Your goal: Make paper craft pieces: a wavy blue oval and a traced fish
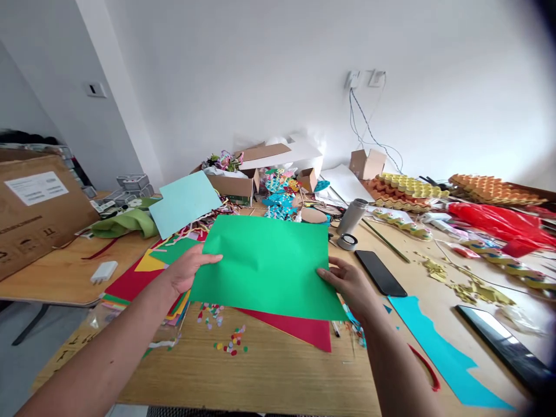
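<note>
A sheet of green paper (267,266) is held up over the table, slightly bent. My left hand (189,267) pinches its left edge, thumb on top and the other fingers hidden beneath. On the right edge, my right hand (345,284) grips it the same way. Partly covered by the sheet, a piece of red paper (315,335) lies on the table. Small coloured paper dots (232,341) are scattered in front. Beneath my left forearm is a stack of coloured sheets (130,281).
A light blue sheet (186,200) leans at the back left. To the right are a black phone (381,272), a metal flask (354,217), a torn blue paper (434,341) and a second phone (504,341). Egg trays (495,188) stand at the far right, a cardboard box (39,214) at the left.
</note>
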Demonstrator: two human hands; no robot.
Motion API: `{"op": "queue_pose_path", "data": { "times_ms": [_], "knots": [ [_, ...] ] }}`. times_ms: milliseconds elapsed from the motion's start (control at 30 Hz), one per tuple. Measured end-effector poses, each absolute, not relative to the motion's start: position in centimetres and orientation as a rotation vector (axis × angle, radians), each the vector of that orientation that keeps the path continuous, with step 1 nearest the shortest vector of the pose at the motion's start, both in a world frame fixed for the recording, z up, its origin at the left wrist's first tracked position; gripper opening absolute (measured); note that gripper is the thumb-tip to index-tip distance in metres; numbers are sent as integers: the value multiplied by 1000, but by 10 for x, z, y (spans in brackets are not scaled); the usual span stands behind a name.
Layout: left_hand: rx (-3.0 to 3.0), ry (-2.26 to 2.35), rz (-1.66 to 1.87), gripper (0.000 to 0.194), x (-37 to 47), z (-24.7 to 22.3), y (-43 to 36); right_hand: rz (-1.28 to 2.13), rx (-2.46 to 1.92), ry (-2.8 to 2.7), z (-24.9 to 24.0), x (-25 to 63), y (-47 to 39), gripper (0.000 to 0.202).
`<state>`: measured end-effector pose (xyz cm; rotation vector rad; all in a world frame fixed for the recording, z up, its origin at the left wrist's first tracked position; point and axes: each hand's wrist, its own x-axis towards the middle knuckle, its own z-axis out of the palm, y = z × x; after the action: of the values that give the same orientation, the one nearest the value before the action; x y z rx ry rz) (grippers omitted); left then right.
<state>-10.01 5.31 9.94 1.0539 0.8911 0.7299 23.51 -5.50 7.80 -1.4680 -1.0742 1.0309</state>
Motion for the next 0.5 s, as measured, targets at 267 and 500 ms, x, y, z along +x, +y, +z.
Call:
{"op": "queue_pose_path", "data": {
  "times_ms": [267,500],
  "knots": [
    [1416,1016,656,68,-71,31,99,856,-1784,-1086,26,243,-54,35],
    [1672,1172,601,70,-61,-3,116,613,-2043,-1189,-10,251,-52,31]
  ]
}}
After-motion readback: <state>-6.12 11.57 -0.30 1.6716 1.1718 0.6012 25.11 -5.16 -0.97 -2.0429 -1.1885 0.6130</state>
